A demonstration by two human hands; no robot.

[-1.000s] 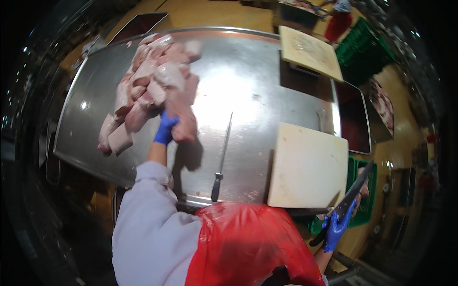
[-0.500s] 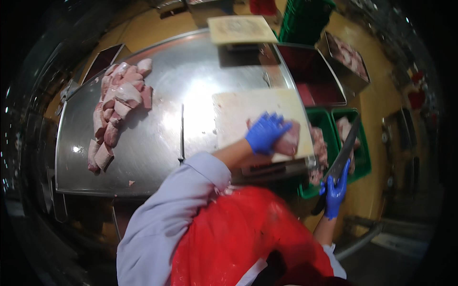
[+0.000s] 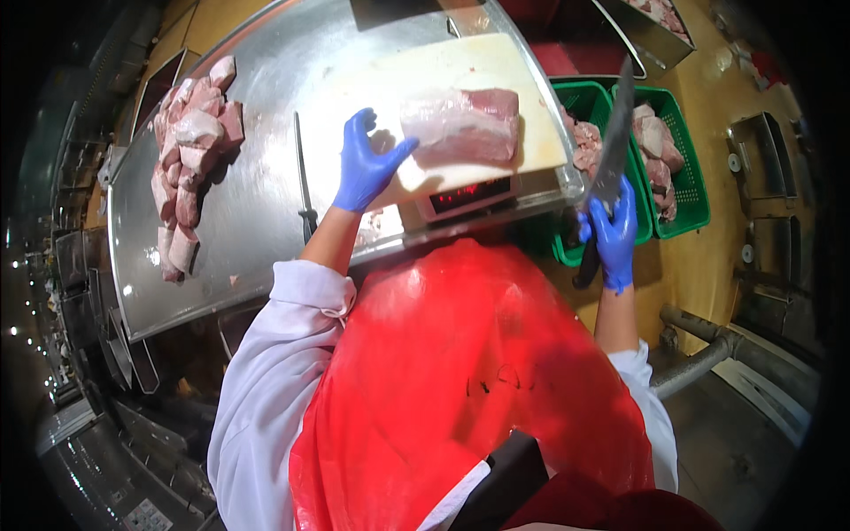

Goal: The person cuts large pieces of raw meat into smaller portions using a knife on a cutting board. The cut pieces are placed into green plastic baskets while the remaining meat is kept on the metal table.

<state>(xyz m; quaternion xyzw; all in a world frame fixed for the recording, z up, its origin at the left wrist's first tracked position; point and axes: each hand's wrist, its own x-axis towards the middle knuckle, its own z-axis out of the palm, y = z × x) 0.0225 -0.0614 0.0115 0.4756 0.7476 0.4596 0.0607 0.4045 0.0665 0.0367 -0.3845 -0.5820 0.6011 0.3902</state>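
A thick pale pink slab of meat (image 3: 465, 128) lies on the white cutting board (image 3: 425, 75). Just left of it, my blue-gloved left hand (image 3: 372, 164) hovers with thumb and fingers spread, nothing held; the thumb tip comes close to the meat's left end. Off the right edge of the table, my gloved right hand (image 3: 614, 232) is wrapped round the handle of a large knife (image 3: 611, 146). Its broad dark blade points up and away, over the green baskets. Under the board's near edge shows a scale with a lit red display (image 3: 474, 192).
Cut meat chunks (image 3: 190, 146) are piled on the steel table's (image 3: 239, 226) left side. A sharpening steel (image 3: 303, 173) lies left of the board. Two green baskets with meat, one a slotted basket (image 3: 695, 181), stand to the right. Beyond them is a red-lined bin (image 3: 575, 44).
My left hand has let go of the meat and moved left, opening. The meat now lies across the board. The view has shifted; the knife stays in my right hand.
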